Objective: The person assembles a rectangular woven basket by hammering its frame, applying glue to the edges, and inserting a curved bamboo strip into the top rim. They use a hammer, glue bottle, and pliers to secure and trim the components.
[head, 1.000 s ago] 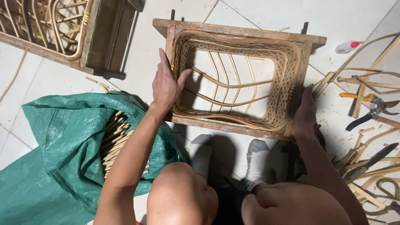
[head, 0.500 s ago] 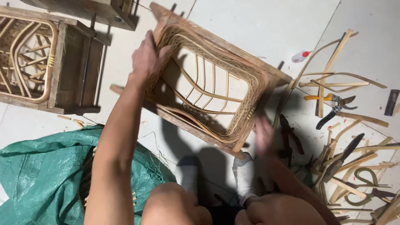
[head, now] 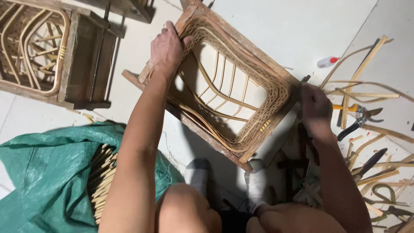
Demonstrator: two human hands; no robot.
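Rattan-woven wooden frame (head: 235, 92) sits tilted on the floor (head: 297, 26), centre. Left hand (head: 166, 49) fingers clamp its far-left edge. Right hand (head: 315, 108) closed at its right corner, apparently gripping it; shadowed. Green sack (head: 39, 172) near left; pliers (head: 360, 115) right.

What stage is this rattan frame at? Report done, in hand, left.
Done: woven cane rim lines the wooden frame, curved ribs fitted inside. In hand: left hand and right hand grip opposite corners, frame tilted. Left: the centre is open; cane strips and cutters lie beside.
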